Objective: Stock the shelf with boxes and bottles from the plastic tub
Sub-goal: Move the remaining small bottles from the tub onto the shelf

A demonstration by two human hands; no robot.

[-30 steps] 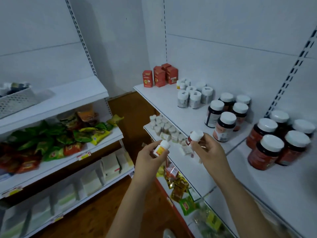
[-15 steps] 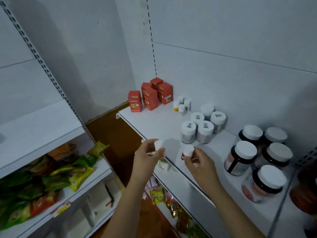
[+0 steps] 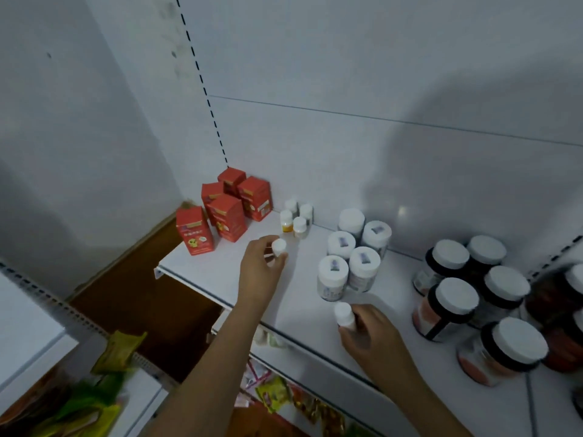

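My left hand (image 3: 260,269) reaches over the white shelf (image 3: 303,307) and grips a small white-capped bottle (image 3: 279,247), just in front of a cluster of several like small bottles (image 3: 296,217). My right hand (image 3: 367,332) holds a second small white-capped bottle (image 3: 344,313) low over the shelf's front part, right before a group of medium white-lidded jars (image 3: 348,261). Several red boxes (image 3: 225,212) stand at the shelf's left back corner. The plastic tub is out of view.
Large dark jars with white lids (image 3: 457,298) fill the shelf's right side. A lower shelf holds colourful snack packets (image 3: 277,395). To the left stands another shelf unit (image 3: 28,339) with green and yellow packets (image 3: 104,389). A brown floor strip (image 3: 132,294) lies between.
My view has moved closer and higher over the shelf. Both hands have gone forward with their bottles, the left toward the small bottle cluster, the right down onto the shelf's front.
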